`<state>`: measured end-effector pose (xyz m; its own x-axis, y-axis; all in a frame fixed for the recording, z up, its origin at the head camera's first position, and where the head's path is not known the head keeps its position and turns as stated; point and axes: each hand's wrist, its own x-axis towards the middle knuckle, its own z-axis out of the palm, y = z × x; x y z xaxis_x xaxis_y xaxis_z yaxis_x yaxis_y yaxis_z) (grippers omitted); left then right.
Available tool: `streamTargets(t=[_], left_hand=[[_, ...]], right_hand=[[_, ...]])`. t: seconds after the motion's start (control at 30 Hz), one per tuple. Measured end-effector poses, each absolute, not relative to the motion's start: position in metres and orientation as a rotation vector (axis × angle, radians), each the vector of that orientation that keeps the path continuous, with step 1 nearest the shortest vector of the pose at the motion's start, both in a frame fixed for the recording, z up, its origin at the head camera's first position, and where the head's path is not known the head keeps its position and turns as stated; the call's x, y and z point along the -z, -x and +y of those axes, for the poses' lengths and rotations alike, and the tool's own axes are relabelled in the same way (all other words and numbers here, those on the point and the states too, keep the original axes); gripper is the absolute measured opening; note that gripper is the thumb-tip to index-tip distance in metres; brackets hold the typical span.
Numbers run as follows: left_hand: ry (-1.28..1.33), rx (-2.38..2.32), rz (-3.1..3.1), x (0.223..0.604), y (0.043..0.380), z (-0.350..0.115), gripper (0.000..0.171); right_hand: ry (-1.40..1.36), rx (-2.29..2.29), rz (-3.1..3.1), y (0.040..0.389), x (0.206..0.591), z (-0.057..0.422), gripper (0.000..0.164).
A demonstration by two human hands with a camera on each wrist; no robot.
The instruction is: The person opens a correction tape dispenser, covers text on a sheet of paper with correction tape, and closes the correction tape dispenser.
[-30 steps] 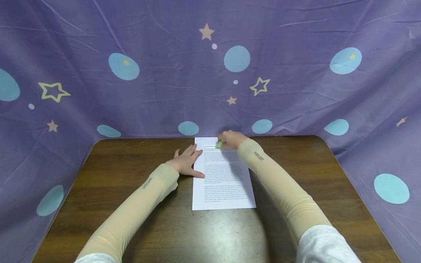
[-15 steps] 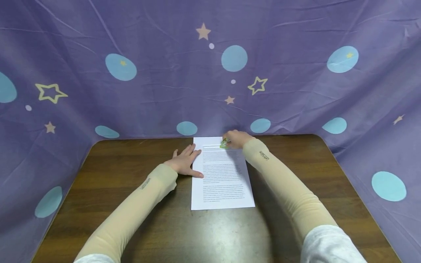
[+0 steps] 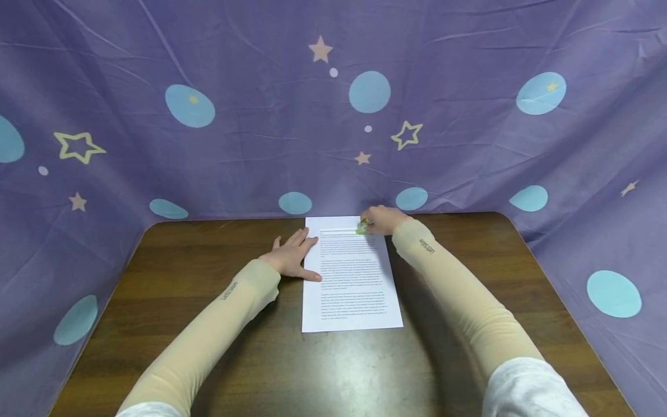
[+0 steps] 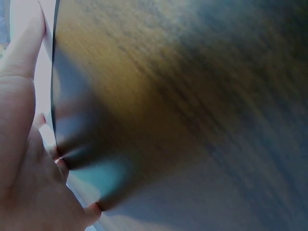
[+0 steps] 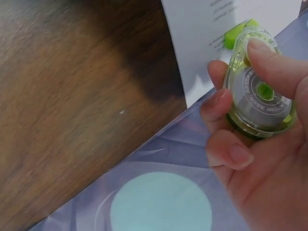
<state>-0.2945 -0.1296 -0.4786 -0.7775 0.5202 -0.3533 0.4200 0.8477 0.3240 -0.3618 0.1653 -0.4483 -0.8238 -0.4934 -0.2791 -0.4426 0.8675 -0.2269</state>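
Note:
A printed sheet of paper (image 3: 351,313) lies on the wooden table, its top edge near the curtain. My right hand (image 3: 384,219) grips a correction tape dispenser (image 3: 363,226) at the upper lines of print. In the right wrist view the dispenser's clear body (image 5: 263,96) sits between thumb and curled fingers, and its green tip (image 5: 235,34) is over the paper. With fingers spread, my left hand (image 3: 290,255) rests across the sheet's left edge, the thumb reaching onto the page. The left wrist view shows the left fingers (image 4: 29,53) along that edge.
The brown wooden table (image 3: 208,324) extends on both sides of the sheet. A purple curtain (image 3: 260,116) with stars and blue ovals stands behind the table and along its sides. Light sleeves cover both forearms.
My right hand has slid to the right along the top lines of the page with the correction tape dispenser. The left hand stays in place on the sheet.

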Motion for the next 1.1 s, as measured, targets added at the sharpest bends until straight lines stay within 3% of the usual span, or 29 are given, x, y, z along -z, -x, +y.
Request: streamTargets(t=[1.1], left_hand=[[-0.715,-0.358,2.579,0.494,0.304,-0.135,0.118]], right_hand=[[0.652,0.271,2.705,0.356,0.446,0.205,0.026]])
